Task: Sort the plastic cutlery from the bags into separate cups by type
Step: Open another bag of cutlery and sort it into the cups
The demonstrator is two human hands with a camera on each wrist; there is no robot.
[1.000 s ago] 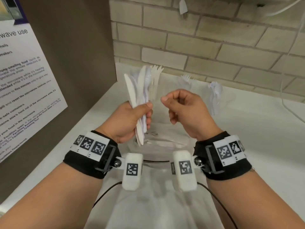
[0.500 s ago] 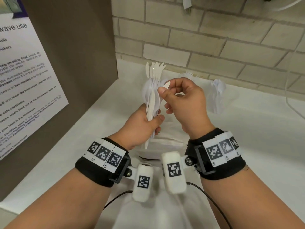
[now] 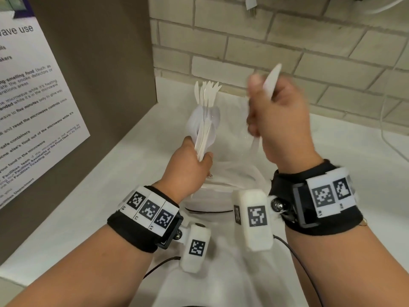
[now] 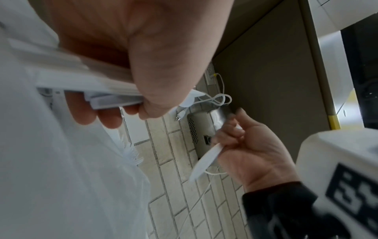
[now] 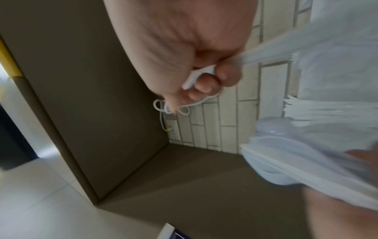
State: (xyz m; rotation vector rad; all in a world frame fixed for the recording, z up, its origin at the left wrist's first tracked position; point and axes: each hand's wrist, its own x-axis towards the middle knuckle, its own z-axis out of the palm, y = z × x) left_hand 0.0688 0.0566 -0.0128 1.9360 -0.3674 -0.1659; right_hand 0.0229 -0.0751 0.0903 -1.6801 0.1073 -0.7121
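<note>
My left hand grips a bundle of white plastic cutlery upright over the counter, fork tines and spoon bowls fanned at the top. To its right and a little higher, my right hand holds a single white plastic knife, blade up, blurred by motion. The left wrist view shows the bundle in my left fist and the knife in my right hand. In the right wrist view the knife's handle sticks out between curled fingers, beside the bundle. No sorting cups are clearly visible.
A white round-rimmed container and crumpled clear plastic lie under my hands on the white counter. A brown panel with a poster stands at the left, a brick wall behind. A white cable runs down at the right.
My right hand reached the bundle, pinched one knife and has drawn it out, up and to the right. The left hand kept hold of the bundle and shifted slightly.
</note>
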